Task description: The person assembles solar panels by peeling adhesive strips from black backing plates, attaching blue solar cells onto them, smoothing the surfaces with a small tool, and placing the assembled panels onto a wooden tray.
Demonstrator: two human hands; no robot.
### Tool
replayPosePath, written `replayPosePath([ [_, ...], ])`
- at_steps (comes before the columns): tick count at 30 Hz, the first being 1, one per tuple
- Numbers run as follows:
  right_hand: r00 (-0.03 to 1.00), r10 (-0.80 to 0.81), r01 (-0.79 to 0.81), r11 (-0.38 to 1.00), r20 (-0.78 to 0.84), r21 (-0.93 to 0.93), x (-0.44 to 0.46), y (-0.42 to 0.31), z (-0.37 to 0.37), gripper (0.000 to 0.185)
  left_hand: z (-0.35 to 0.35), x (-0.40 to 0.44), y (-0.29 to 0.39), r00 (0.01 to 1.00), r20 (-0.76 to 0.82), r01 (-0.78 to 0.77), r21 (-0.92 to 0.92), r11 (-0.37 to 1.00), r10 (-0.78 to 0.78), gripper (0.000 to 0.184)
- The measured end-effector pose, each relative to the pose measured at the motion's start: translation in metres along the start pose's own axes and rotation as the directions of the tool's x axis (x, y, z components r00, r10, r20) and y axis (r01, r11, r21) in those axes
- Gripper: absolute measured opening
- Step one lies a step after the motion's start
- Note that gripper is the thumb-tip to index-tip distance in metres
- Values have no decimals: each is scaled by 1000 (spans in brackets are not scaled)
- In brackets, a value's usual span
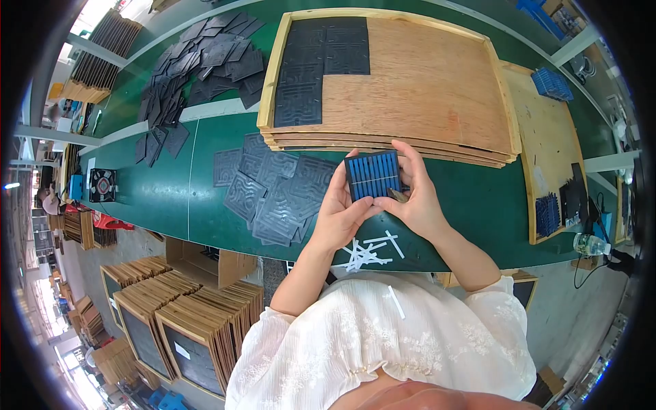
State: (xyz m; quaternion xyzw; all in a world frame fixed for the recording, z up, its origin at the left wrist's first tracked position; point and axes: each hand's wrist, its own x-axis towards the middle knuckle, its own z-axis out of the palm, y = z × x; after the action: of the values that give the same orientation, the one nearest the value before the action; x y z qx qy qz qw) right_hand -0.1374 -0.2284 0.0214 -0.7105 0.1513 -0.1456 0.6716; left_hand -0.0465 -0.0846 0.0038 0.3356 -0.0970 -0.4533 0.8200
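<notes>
Between my two hands is a small solar panel, blue-striped with a dark edge. My left hand grips its left side, the thumb at the lower edge. On the opposite side my right hand closes around the panel, thumb also at the bottom; a small dark piece shows by its fingers, too small to name. Black square plates with a maze-like pattern lie in a loose pile left of my hands. Just below them, white strips are scattered near the table edge.
A wooden tray on a stack holds several black plates at its left. A heap of black plates lies back left. At right are a wooden board with blue panels, and a plastic bottle. A small fan stands far left.
</notes>
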Motion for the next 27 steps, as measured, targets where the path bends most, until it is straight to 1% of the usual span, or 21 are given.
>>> replayPosePath([
  [6,999,29,-30,1000,12,10,-1,-4,1,94,-2,1,-4,999,-23,-33,120,992,36,81],
  [12,1000,2,-3,1000,22,24,-1,-2,1,94,-1,1,-2,999,-21,-30,113,993,33,80],
  [15,1000,6,-8,997,17,79,0,0,-2,93,3,0,2,999,-21,-29,32,999,29,79],
  [16,1000,15,-17,995,13,102,0,1,-4,93,3,-1,2,999,-16,-29,30,999,30,79],
  [19,1000,15,-16,998,6,62,0,4,-7,93,3,-1,3,1000,7,-23,12,1000,23,79],
  [21,1000,13,-13,997,2,79,2,1,-10,93,4,-2,7,999,33,-8,-16,1000,8,79],
  [24,1000,-17,17,994,-4,104,4,3,-17,93,4,-3,8,999,49,0,-134,991,7,78],
  [27,999,-38,39,995,-5,92,4,3,-21,92,6,-3,8,1000,21,-14,-127,992,17,78],
])
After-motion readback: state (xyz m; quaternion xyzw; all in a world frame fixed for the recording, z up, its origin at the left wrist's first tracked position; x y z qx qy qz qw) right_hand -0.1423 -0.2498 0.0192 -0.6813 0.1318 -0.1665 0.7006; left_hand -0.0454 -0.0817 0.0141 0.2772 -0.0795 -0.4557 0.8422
